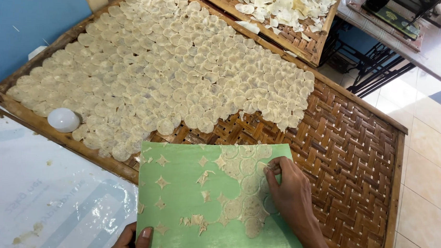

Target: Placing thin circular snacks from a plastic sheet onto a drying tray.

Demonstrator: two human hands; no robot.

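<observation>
Two hands worked over a green sheet that lay partly on the woven bamboo tray and partly over the white plastic-covered table.

In the head view, the right hand had its fingers curled, thumb and forefinger pinched together on the edge of one thin, pale dough disc near the sheet's upper right corner, a hold that suited lifting something so thin by its rim. A cluster of round discs was stuck flat to the green sheet beside that hand, while the left part of the sheet carried only small star-shaped scraps, apparently the offcuts left between circles. The left hand, only partly in view at the bottom edge, pressed its thumb on the sheet's lower border, seemingly to keep it from sliding; how its other fingers lay I could not tell.

Many overlapping discs covered the upper left of the tray in close rows, probably spread that way to dry. A small white bowl sat on the tray's near edge. A second tray of loose pale pieces stood beyond.
</observation>
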